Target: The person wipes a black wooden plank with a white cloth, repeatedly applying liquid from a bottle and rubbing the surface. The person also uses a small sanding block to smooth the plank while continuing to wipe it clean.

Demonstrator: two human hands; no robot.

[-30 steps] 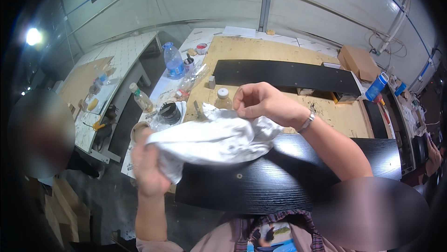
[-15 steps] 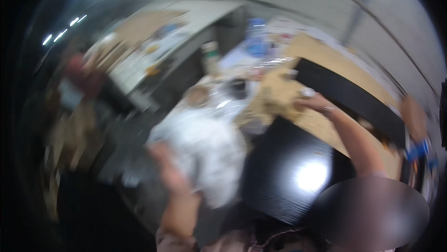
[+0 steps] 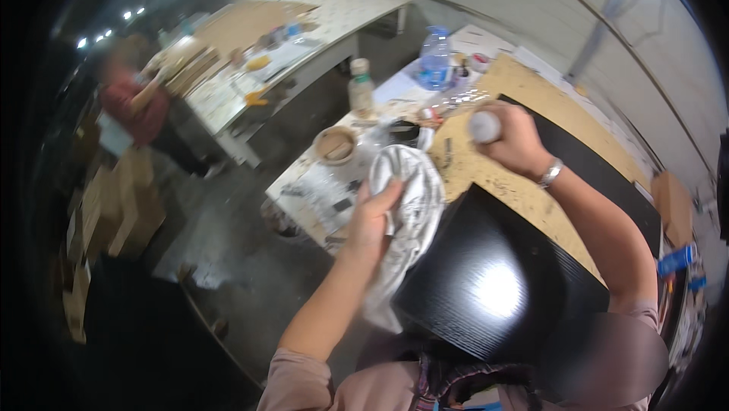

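Observation:
My left hand (image 3: pixel 370 221) grips a crumpled white cloth (image 3: pixel 419 191), thumb on top, with the rest of the cloth hanging down. My right hand (image 3: pixel 521 144) is wrapped round a small bottle, its pale round end (image 3: pixel 484 127) turned toward the cloth. Its body is mostly hidden by my fingers. Below both hands lies a glossy black wood-grained panel (image 3: pixel 448 274) with a bright light reflection, slanting over the table's near edge. Beyond my right wrist runs a long black board (image 3: pixel 600 164).
A tan board (image 3: pixel 531 81) covers the worktable. Toward its left stand a brown tub (image 3: pixel 335 145), a capped bottle (image 3: pixel 361 91) and a large clear-blue jug (image 3: pixel 435 62). A person (image 3: pixel 137 103) works at another white table (image 3: pixel 334 28). Cardboard (image 3: pixel 137 198) stands at the far left.
The white cloth, earlier spread wide and blurred, is now bunched in my left hand, which has moved up and right. My right hand has come up with the bottle, looking larger and nearer.

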